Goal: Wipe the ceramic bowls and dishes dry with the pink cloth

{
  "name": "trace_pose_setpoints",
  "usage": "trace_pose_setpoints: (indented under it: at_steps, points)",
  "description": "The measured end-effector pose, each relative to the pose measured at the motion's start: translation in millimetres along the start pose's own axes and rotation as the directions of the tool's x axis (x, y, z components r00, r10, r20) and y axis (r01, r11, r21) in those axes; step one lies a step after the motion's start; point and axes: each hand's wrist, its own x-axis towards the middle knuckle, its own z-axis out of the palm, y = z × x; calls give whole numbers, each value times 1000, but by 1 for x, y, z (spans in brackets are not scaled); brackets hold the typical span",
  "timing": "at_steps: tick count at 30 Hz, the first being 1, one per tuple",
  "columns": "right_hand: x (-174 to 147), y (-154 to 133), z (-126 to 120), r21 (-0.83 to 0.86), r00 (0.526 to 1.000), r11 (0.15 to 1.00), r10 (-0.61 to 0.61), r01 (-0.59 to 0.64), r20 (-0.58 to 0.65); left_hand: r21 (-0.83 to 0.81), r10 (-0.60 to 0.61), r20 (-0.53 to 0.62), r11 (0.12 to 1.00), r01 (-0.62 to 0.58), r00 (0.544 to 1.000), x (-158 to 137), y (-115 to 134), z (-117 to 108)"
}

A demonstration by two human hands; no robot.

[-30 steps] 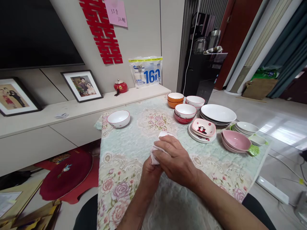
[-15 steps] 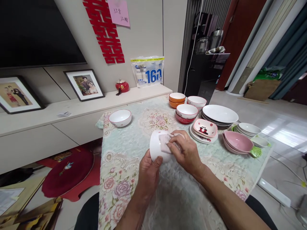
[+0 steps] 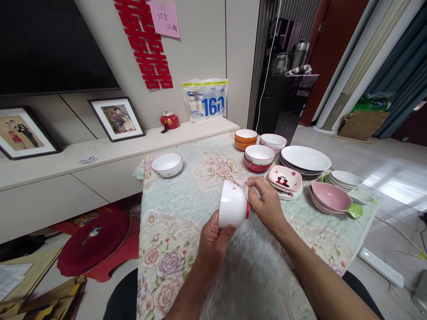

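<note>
A white bowl with a red foot is tipped on its side above the table, its red base facing right. My left hand grips it by the rim, thumb on the outer wall and the other fingers mostly hidden behind. In my right hand is a pale cloth, pinched and pressed to the bowl's far outer side near the foot. Only a small part of the cloth shows. Another white bowl with a thin red rim stands upright at the table's far left.
On the right stand orange bowls, white-and-red bowls, a stack of large plates, a square cat dish, pink leaf-shaped bowls and small white dishes. A low cabinet runs behind the floral-clothed table.
The bowl has been turned so its red foot now shows on the right. My right hand and the cloth have shifted right, from the bowl's near wall to its far side.
</note>
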Motion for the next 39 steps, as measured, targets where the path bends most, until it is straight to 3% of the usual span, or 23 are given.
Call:
trace_pose_setpoints:
  at_steps: [3,6,10,12,14,18,21,23,25,29,34,39]
  points:
    - [-4,-4,0,-10,999,1000,-1,1,-38,-21,1,8,1000,-1,1000,-1,3,1]
    - [-13,-23,2,-22,989,989,-147,147,-22,-170,29,-32,985,-34,999,3,3,3]
    - [-20,-43,4,-17,888,896,-437,444,144,-265,67,-57,961,-80,996,8,-1,4]
    - [-18,-42,3,13,841,858,-507,514,191,-251,69,-27,965,-73,997,7,-3,3]
    - [-11,-35,0,37,866,883,-467,469,180,-192,53,12,980,-49,999,5,-3,1]
    - [2,-14,-5,65,986,988,-147,142,80,29,-8,91,1000,5,996,1,0,-2]
    - [3,-9,-7,68,999,997,-42,40,33,102,-3,115,995,-8,993,0,1,-2]
    - [-1,-15,-6,31,992,993,-112,111,51,83,-8,111,997,-2,994,1,1,-2]
    - [-7,-26,-5,1,958,965,-261,263,119,60,3,90,998,-8,996,2,2,-1]
    - [-10,-43,-5,38,818,857,-503,514,279,151,89,71,983,-99,993,1,4,0]
    - [3,-42,-16,86,810,870,-484,485,332,296,76,207,945,-136,975,1,7,0]
    - [8,-36,-21,42,817,889,-438,457,375,401,41,263,904,-147,964,0,7,0]
